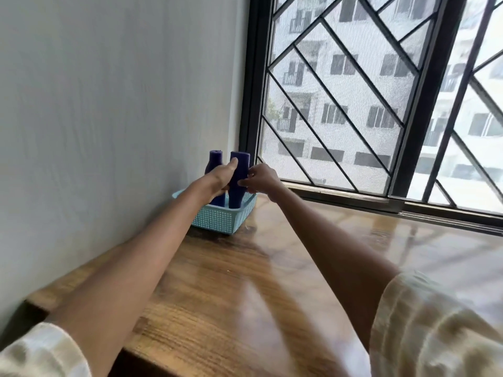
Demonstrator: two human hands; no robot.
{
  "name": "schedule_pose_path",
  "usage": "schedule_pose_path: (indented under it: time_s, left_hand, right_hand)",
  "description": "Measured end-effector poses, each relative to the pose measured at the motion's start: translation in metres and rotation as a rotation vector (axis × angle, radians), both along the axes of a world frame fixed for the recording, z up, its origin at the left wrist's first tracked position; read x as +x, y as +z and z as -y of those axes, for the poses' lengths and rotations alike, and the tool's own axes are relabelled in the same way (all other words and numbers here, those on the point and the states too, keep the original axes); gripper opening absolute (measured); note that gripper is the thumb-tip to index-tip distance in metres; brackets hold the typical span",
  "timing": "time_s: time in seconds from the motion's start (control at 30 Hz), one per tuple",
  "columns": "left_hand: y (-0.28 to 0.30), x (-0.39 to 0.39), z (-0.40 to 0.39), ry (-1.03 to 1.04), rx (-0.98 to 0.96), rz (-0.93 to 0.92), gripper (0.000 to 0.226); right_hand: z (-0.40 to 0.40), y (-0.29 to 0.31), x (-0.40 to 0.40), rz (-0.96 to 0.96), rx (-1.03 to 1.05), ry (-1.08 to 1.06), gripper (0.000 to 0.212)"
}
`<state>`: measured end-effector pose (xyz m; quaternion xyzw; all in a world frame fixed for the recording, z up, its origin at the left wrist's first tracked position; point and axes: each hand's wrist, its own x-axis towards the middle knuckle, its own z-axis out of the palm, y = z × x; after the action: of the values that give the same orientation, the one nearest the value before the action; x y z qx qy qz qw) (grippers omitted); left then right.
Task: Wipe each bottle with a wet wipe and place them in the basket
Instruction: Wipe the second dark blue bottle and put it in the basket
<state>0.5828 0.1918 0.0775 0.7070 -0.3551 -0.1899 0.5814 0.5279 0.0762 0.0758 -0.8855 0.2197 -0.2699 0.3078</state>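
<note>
Purple plastic, two bottles counted, both upright in the pale blue basket [217,220] at the far left end of the bench [245,281], where the white wall [109,104] meets the window [367,91]. No label, brand or writing can be read on either bottle or on the basket; the surfaces facing the room are plain.

Bottle one, the left bottle [215,159], stands nearer the wall, partly hidden behind the person's left hand [221,176]. Bottle two, the right bottle [239,170], stands just beside it, base down inside the basket, top well above the rim.

Left hand: fingers wrapped round the right bottle at mid-body, thumb laid up its front face. Right hand [261,178]: fingers curled and touching the same bottle's right side; whether they pinch it or only touch cannot be told, as the tips are small and blurred.

Basket: one, square, perforated sides, resting flat on the wood-grain bench, close against the wall.

Sleeves: two, cream checked fabric, at the lower corners of the view, one [40,355] left and one [435,330] right. Forearms bare.

Window: dark frame with diagonal bars and mesh, with a pale building beyond.
</note>
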Motion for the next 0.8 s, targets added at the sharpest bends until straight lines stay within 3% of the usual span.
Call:
schedule_pose_path:
  time_s: [0.27, 0.47, 0.57, 0.63, 0.67, 0.73, 0.8]
  left_hand:
    - [-0.008, 0.006, -0.001, 0.027, 0.031, -0.014, 0.057]
    - [-0.008, 0.008, -0.001, 0.028, -0.005, -0.017, 0.045]
    - [-0.008, 0.012, -0.001, 0.217, -0.083, 0.228, 0.027]
    - [-0.005, 0.014, -0.002, 0.379, -0.185, 0.421, 0.032]
    - [-0.002, 0.016, -0.003, 0.426, -0.262, 0.404, 0.031]
    - [0.007, 0.017, -0.006, 0.451, -0.351, 0.157, 0.032]
    - [0.014, 0.017, -0.013, 0.331, -0.288, -0.116, 0.044]
  right_hand:
    - [0.003, -0.006, 0.006, -0.058, -0.055, -0.016, 0.028]
    - [0.002, -0.002, 0.002, 0.031, -0.032, 0.024, 0.030]
    - [0.001, 0.003, -0.004, 0.131, -0.029, 0.056, 0.032]
    - [0.003, 0.007, -0.007, 0.162, -0.211, 0.056, 0.030]
    - [0.004, 0.008, -0.008, 0.165, -0.338, 0.063, 0.030]
    - [0.007, 0.006, -0.013, 0.176, -0.571, 0.104, 0.030]
    - [0.008, 0.002, -0.018, 0.228, -0.750, 0.124, 0.030]
